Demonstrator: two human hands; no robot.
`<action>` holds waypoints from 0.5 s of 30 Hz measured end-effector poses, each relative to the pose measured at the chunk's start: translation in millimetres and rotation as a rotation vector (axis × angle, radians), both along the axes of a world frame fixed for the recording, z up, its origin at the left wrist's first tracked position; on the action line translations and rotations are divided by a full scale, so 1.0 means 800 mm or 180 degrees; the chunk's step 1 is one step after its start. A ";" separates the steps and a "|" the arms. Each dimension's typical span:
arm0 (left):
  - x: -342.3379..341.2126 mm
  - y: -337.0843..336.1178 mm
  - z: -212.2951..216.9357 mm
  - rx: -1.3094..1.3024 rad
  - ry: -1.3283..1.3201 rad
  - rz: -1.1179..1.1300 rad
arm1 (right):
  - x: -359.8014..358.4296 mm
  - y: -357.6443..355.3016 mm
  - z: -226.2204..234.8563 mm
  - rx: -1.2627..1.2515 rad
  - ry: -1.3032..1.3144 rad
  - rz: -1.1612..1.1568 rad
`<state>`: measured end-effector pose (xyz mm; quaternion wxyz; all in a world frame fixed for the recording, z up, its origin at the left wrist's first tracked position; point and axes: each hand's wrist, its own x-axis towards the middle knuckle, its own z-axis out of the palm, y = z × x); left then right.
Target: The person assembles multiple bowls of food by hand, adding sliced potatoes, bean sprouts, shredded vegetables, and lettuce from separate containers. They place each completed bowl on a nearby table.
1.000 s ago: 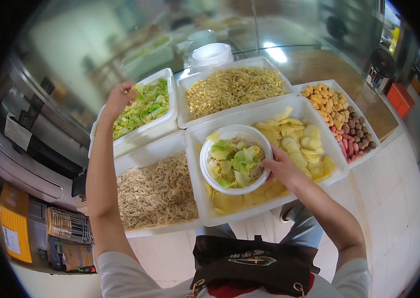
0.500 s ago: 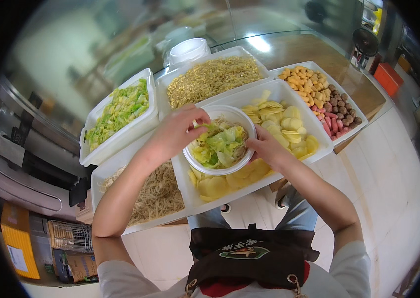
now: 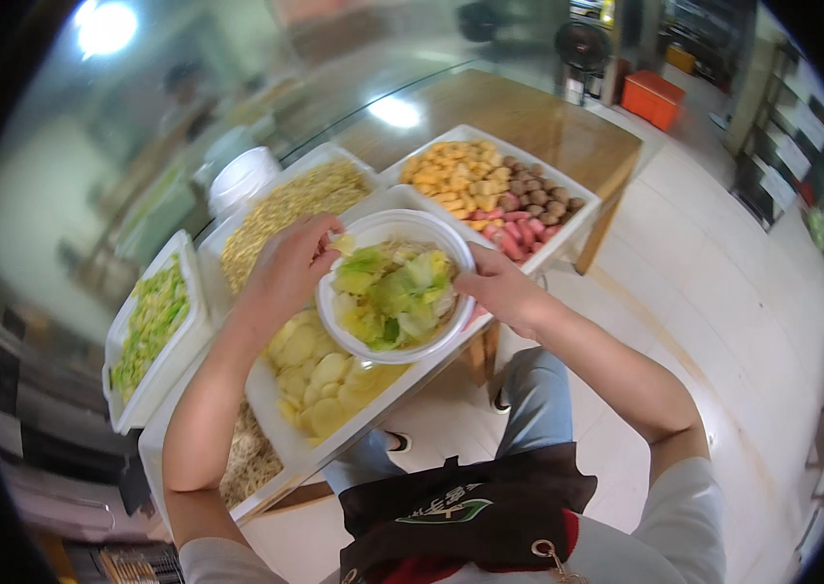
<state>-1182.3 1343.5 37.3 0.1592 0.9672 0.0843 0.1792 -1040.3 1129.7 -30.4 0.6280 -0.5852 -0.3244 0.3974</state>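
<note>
A white round bowl point(image 3: 384, 228) is in front of me, tilted a little, with torn pale green cabbage point(image 3: 397, 292) lying over thin pale strands. My right hand point(image 3: 511, 294) grips it by its right rim. At the left rim my left hand point(image 3: 287, 261) is closed, with a small pale yellow-green leaf piece point(image 3: 343, 243) at its fingertips. Under the bowl is a white tray of yellow potato slices point(image 3: 319, 375). To the left of that, partly behind my left forearm, lie greyish shreds point(image 3: 248, 459).
Chopped green cabbage point(image 3: 151, 326) fills a tray at left; bean sprouts point(image 3: 300, 195) fill one behind. Farther right, a tray holds yellow chunks point(image 3: 451, 175), brown meatballs point(image 3: 535, 188) and pink sausages point(image 3: 526, 234). Stacked white bowls point(image 3: 244, 180) stand at the back. A red box point(image 3: 653, 100) is beyond the wooden table point(image 3: 499, 102).
My view has swung to the right, so the trays sit farther left. The bowl has shifted right relative to the trays, in both hands, and my left hand has moved to its left rim.
</note>
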 end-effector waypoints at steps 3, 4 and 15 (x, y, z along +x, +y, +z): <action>0.055 -0.027 -0.010 0.0666 -0.0349 0.0036 | 0.032 -0.023 -0.005 -0.0043 0.0180 -0.0097; 0.073 -0.035 -0.008 0.0847 -0.0502 0.0007 | 0.044 -0.033 -0.010 -0.0047 0.0267 -0.0124; 0.292 -0.126 0.039 -0.0267 0.0214 -0.1409 | 0.163 -0.151 -0.028 -0.0052 0.0517 -0.0626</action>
